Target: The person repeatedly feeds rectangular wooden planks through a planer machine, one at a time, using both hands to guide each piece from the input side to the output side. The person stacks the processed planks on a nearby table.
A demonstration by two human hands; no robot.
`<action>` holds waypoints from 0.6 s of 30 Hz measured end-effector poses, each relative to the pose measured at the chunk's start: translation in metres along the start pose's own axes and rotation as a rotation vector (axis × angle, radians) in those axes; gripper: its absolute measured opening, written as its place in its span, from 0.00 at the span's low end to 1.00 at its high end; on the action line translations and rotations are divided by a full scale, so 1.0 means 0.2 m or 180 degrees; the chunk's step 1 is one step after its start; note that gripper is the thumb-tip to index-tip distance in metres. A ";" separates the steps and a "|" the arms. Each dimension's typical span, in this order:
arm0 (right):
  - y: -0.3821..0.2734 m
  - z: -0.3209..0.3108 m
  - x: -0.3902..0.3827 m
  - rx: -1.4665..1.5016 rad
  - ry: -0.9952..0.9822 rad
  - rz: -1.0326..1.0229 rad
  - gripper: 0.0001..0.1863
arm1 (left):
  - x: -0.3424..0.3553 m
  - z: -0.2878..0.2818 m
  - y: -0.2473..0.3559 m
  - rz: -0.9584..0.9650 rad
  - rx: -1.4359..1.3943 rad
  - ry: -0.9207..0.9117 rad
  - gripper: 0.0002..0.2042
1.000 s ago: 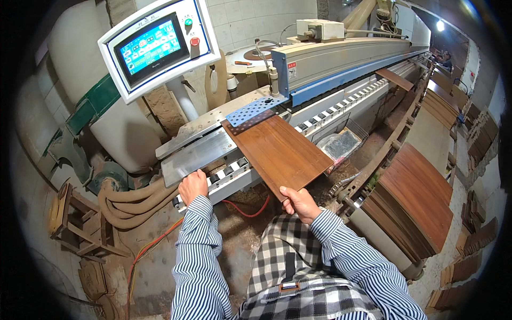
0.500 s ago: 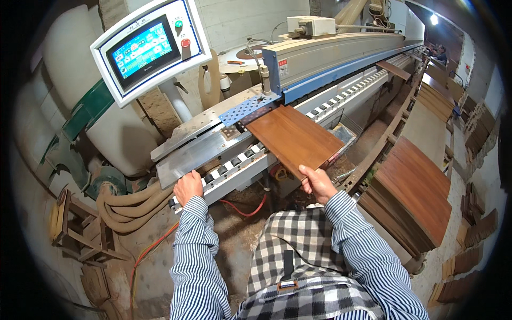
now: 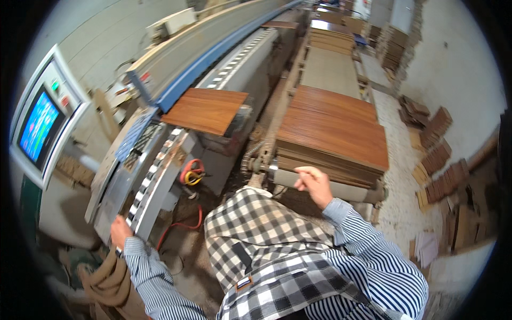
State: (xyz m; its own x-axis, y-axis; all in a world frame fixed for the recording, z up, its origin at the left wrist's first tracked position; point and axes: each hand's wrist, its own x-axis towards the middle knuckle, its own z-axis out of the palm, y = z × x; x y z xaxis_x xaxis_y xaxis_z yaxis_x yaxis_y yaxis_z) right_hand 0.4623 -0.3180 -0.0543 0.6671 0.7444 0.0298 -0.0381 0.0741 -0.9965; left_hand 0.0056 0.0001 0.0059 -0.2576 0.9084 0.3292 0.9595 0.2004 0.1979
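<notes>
A brown wood-grain board (image 3: 205, 109) lies partly in the machine's feed, its near end jutting out over the roller rail (image 3: 154, 178). My left hand (image 3: 121, 231) is closed around the near end of that rail, away from the board. My right hand (image 3: 314, 184) hangs in the air with nothing in it, its fingers loosely bent and apart. Just beyond it stands a stack of similar boards (image 3: 333, 125), wood-grain faces up, on a roller conveyor (image 3: 298, 180).
The long edge-banding machine (image 3: 186, 64) runs away along the left. Beside it a control panel with a lit screen (image 3: 40, 125) stands on a post. A red hose (image 3: 186, 224) hangs under the rail. Several piles of narrow boards (image 3: 434, 128) line the right wall.
My right hand has let go of the board and moved right toward the stack. The board has gone farther along the machine. My view has turned right; my left hand remains on the rail.
</notes>
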 end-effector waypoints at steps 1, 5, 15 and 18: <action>-0.03 -0.12 -0.08 -0.0263 0.0411 -0.0193 0.12 | 0.00 -0.03 0.00 0.0041 0.0120 -0.0049 0.26; -0.13 -0.49 -0.29 -0.1075 0.2024 -0.1043 0.20 | 0.01 0.01 -0.05 0.0143 -0.0027 -0.0119 0.26; -0.15 -0.82 -0.31 -0.0432 0.2718 -0.0311 0.20 | 0.00 0.01 0.00 0.0111 0.0005 -0.0001 0.24; -0.11 -0.80 -0.32 -0.0145 0.2624 -0.0272 0.17 | -0.01 0.00 0.00 0.0105 -0.0016 -0.0001 0.24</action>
State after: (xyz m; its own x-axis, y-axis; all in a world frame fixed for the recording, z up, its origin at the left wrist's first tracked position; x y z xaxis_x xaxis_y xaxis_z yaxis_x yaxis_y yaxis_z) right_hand 0.5396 -0.4732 -0.0465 0.9983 0.0108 0.0568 0.0559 0.0682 -0.9961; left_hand 0.0057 -0.0010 0.0046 -0.2258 0.9146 0.3353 0.9669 0.1685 0.1916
